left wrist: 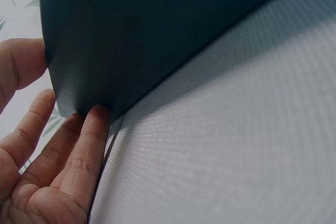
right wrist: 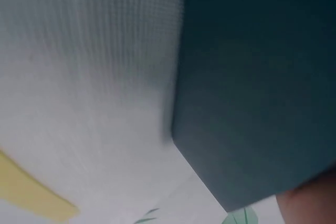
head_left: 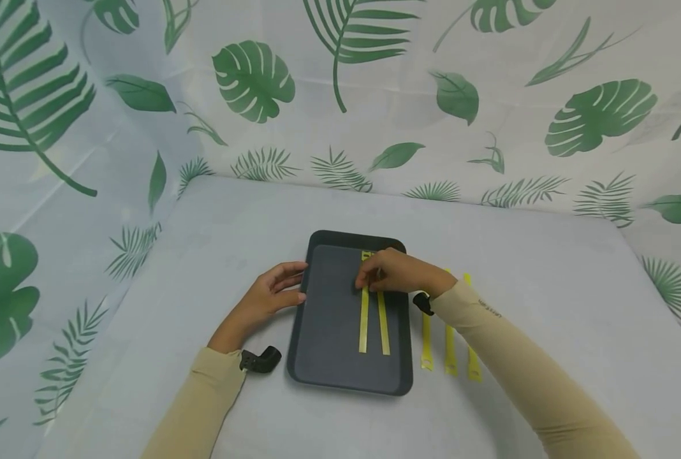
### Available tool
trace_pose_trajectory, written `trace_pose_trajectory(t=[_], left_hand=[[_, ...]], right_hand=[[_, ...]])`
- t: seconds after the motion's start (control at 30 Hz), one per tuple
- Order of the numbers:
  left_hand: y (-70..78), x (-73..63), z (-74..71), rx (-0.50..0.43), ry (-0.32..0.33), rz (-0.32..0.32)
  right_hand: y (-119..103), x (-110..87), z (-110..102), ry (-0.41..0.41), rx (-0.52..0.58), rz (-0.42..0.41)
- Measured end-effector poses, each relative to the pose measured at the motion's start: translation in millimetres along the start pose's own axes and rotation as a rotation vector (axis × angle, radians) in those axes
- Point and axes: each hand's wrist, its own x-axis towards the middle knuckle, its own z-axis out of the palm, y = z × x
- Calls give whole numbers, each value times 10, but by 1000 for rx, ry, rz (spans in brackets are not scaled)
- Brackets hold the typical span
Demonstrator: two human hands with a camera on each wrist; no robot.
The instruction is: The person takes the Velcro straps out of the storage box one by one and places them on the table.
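Note:
A dark grey tray (head_left: 329,331) lies on the white-covered table. My left hand (head_left: 268,293) is at its left side, thumb and fingers loosely spread and fingertips touching the outer wall (left wrist: 131,40). Inside the tray, two narrow yellow straps, a left one (head_left: 363,328) and a right one (head_left: 383,328), lie lengthwise side by side, a slot showing at the far end of the left one. My right hand (head_left: 398,271) reaches over the tray's right rim and pinches the left strap with curled fingers, covering the upper part of both. In the right wrist view the tray (right wrist: 252,103) hides most of that hand.
Right of the tray, three more yellow straps (head_left: 426,344) lie roughly parallel on the white cloth (head_left: 248,210), partly under my right forearm (head_left: 524,363). A yellow strap (right wrist: 37,192) also shows in the right wrist view. Leaf-patterned curtains (head_left: 375,127) rise behind and at both sides.

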Motion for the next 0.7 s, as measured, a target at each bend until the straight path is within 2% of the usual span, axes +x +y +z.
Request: trace_pose_trajectory(t=[0.2,0.7], left_hand=[[8,-6,1,4,3,-1],[29,-10,7,18,9,-13]], right_hand=[[38,46,62,0,-20,-4],[67,95,122,45,-77,-98]])
